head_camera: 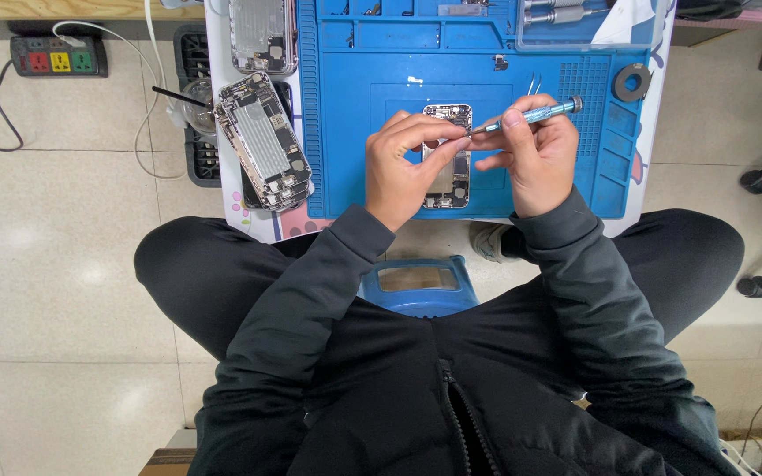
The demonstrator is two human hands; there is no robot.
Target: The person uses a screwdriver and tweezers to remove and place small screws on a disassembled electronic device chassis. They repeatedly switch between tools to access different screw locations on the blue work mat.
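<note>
On the blue mat (354,132), the left hand (403,167) clasps the phone (450,163); the right hand (535,154) pinches a screwdriver (531,115), tip at the phone's upper edge.

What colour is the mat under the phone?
Blue: the work mat is bright blue, seen best in the head view.

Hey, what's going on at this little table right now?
A seated person is working on an opened phone body lying on a blue work mat. The left hand steadies the phone, while the right hand holds a small screwdriver with its tip at the phone's upper edge. A stack of other opened phone bodies sits off the mat's left side.
</note>
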